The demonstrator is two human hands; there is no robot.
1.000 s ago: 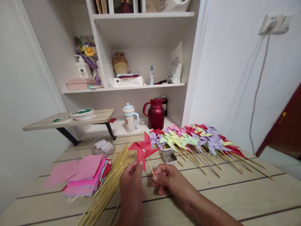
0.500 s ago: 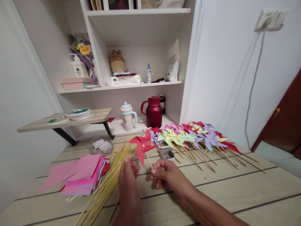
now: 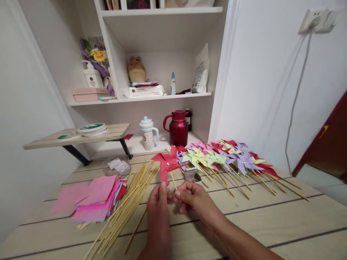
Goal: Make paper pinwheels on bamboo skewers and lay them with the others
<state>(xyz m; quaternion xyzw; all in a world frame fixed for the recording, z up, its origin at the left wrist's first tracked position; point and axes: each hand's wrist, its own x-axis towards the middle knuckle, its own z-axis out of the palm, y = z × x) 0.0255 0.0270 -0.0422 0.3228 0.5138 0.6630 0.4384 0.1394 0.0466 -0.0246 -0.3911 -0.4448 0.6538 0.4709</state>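
A red paper pinwheel (image 3: 168,164) on a thin stick is held upright over the table, a small shiny fastener at its centre. My right hand (image 3: 191,196) pinches the stick below the blades between thumb and fingers. Just to the left, my left hand (image 3: 159,198) is closed, its thumb raised against the tip of the lowest blade. Its fingertips curl close to the stick and are partly hidden. Beyond the right hand stands a small open box (image 3: 193,176) with metal bits inside. A bundle of thin sticks (image 3: 123,209) lies left of my left hand.
Pinwheels in several colours (image 3: 217,157) lie piled at the back right, sticks pointing forward. Coloured paper squares (image 3: 94,196) are stacked at the left, near a clear container (image 3: 116,167). A red jug (image 3: 178,129) and a cup (image 3: 148,135) stand behind. A raised wooden shelf (image 3: 116,131) carries tape rolls.
My left hand has moved right and closed in at the pinwheel's lowest blade. The right hand still holds the stick, and the view has shifted slightly.
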